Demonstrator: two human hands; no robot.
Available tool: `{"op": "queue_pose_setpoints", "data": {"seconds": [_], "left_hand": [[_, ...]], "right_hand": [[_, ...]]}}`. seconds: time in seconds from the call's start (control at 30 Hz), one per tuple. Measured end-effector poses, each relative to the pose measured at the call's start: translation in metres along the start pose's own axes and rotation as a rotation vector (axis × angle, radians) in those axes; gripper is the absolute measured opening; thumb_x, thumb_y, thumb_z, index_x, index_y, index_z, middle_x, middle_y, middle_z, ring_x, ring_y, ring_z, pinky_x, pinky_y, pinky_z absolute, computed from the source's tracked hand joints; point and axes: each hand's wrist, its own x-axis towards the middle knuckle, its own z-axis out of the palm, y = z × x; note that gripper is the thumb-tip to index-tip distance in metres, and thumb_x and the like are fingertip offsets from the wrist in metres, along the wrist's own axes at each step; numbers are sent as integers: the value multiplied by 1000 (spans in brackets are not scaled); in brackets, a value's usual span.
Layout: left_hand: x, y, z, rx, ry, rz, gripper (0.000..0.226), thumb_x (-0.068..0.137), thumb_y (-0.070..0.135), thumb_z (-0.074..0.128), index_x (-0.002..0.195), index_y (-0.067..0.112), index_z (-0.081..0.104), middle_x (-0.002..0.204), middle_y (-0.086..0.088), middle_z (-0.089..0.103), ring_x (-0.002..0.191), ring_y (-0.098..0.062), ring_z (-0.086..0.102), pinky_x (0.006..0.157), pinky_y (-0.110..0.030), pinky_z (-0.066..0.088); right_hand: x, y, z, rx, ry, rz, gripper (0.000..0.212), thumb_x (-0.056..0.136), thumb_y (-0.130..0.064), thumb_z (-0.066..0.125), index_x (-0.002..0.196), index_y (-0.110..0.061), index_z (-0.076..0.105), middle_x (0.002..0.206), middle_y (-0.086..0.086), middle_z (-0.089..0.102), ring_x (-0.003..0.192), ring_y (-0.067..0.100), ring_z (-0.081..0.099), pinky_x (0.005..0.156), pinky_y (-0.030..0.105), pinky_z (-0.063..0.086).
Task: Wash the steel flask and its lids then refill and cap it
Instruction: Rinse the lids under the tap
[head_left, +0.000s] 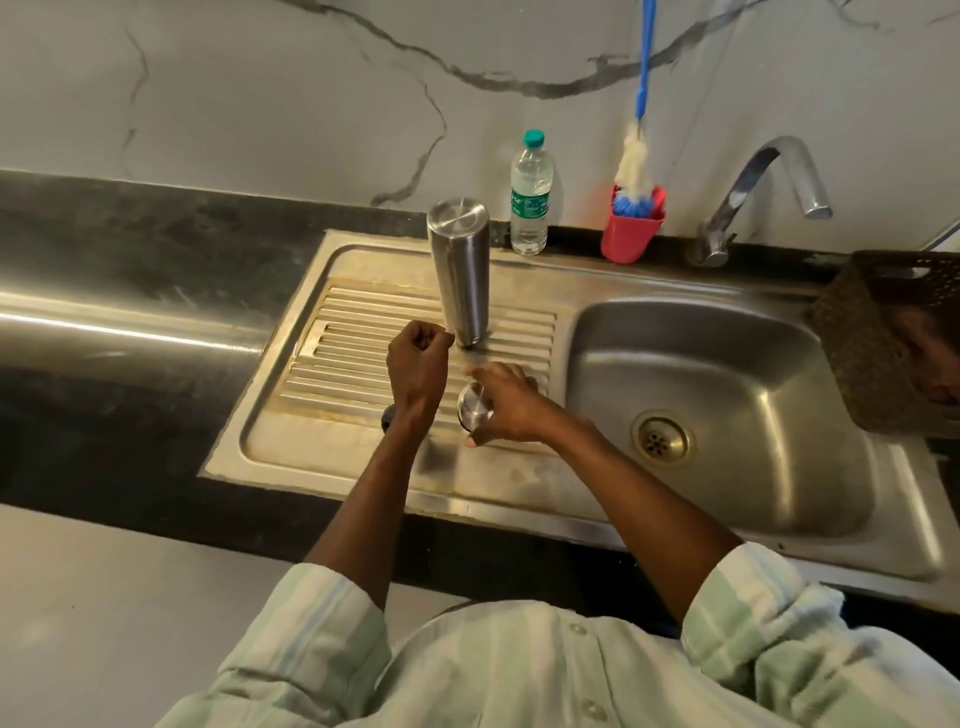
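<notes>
Our pale striped sleeves (322, 649) fill the near edge, forearms reaching over the counter (130, 322) onto the ribbed drainboard (363, 332). Our right hand (506, 402) grips a small steel lid (474, 410) near the drainboard's front lip; our left hand (418, 361) is curled into a loose fist, holding nothing we can see, just beside the upturned steel flask (460, 270). A second dark lid (388, 417) peeks out beside the left wrist. To the right the sink basin (727, 389) lies open, under the tap (763, 192).
</notes>
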Motion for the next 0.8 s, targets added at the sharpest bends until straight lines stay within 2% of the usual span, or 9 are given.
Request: {"op": "queue_pose_setpoints", "data": {"seconds": [0.07,0.17,0.2,0.27,0.37,0.47,0.63,0.7,0.8], "left_hand": [[-6,1,6,2,12,-1,15,77,22,67,65,18,59,59,-1,55,59,-16,49,60,-46,47],[-15,6,20,-11,16,19,16,79,21,67,66,17,60,59,0,54,59,-15,48,60,-45,46],[-18,8,26,-25,16,26,16,79,21,67,67,13,60,59,-1,53,59,-15,47,60,-42,44],[-26,15,43,-75,16,18,18,81,20,69,66,14,60,59,2,51,59,-15,45,60,-38,41],[-36,26,81,-119,2,-28,19,82,19,70,65,25,62,57,10,54,60,-13,48,61,-35,42],[-52,33,143,-51,-98,-23,11,85,18,68,74,17,66,63,6,60,62,-10,52,63,-31,45],[-67,58,255,118,-346,93,19,91,25,66,74,20,60,68,9,59,62,1,48,62,-21,40],[-60,71,293,176,-423,129,15,93,26,65,79,21,60,73,7,61,65,-3,52,63,-23,41],[-43,90,344,255,-470,174,16,93,28,66,88,13,65,80,-2,66,70,-12,56,66,-27,44]], "right_hand": [[0,1,6,20,53,-32,81,71,-26,82,143,-19,45,142,7,46,132,26,35,104,36,34],[-6,8,5,223,168,-28,43,69,-24,77,109,-18,66,108,5,66,99,22,59,83,34,49],[-12,11,0,307,215,-5,42,67,-28,76,106,-19,65,104,4,67,94,20,62,80,35,53],[-32,24,-22,451,294,47,58,70,-30,79,122,-17,56,111,1,64,98,17,61,82,29,51],[-66,71,-58,553,406,146,60,73,-15,83,125,-15,53,108,-4,58,95,11,56,74,18,43],[-100,130,-98,584,576,270,64,67,-11,84,125,-20,58,109,-2,61,96,14,58,76,18,44],[-132,205,-161,597,721,385,69,73,-13,79,135,-20,50,119,-2,56,104,13,53,84,23,42],[-135,225,-180,594,751,400,67,73,-15,80,133,-18,50,116,-3,55,102,13,53,82,24,42],[-131,251,-200,601,744,359,67,69,-14,83,129,-20,54,115,1,59,104,18,58,83,25,46]]}}
